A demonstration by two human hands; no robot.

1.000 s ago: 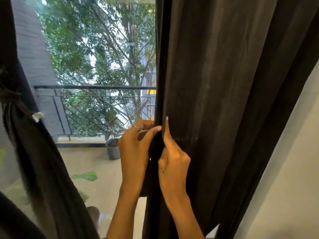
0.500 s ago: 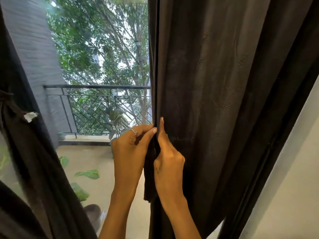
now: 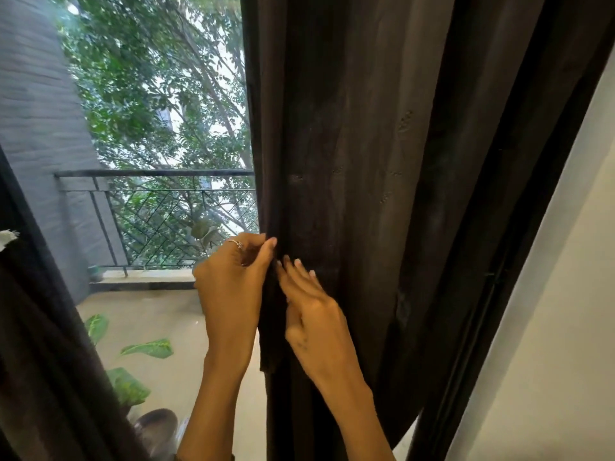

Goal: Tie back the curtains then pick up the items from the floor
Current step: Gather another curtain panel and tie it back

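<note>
Hands on right curtain's inner edge

Head view only.

Left hand (image 3: 233, 287): grip closed on a dark strip of fabric (image 3: 271, 331) at the inner edge of the right curtain (image 3: 382, 161). Index finger and thumb pinch it at the top, remaining fingers curled behind. Ring (image 3: 237, 242) on one finger. The strip hangs straight down from the pinch between the two wrists, with its lower end free. Can't tell whether it is a separate tie-back or just a fold of the curtain.

Right hand (image 3: 312, 314): grip apart, fingers mostly straight and slightly spread, tips laid flat against the curtain fabric just right of the left hand's pinch. Thumb tucked toward the strip; whether it actually holds anything is not visible. Fingertips blurred.

Right curtain hangs full-length in loose folds and covers the right half of the window, its lower part bunched toward the hands. White wall (image 3: 549, 327) to its right.

Left curtain (image 3: 50, 361) at the left edge, gathered in, with a white tag (image 3: 7, 236) on it.

Through the glass: balcony railing (image 3: 156, 207), trees, grey wall, tiled balcony floor (image 3: 159, 314), green leaves (image 3: 146, 348) low left. Blurred rounded object (image 3: 156, 427) at the bottom edge, unidentifiable.
</note>
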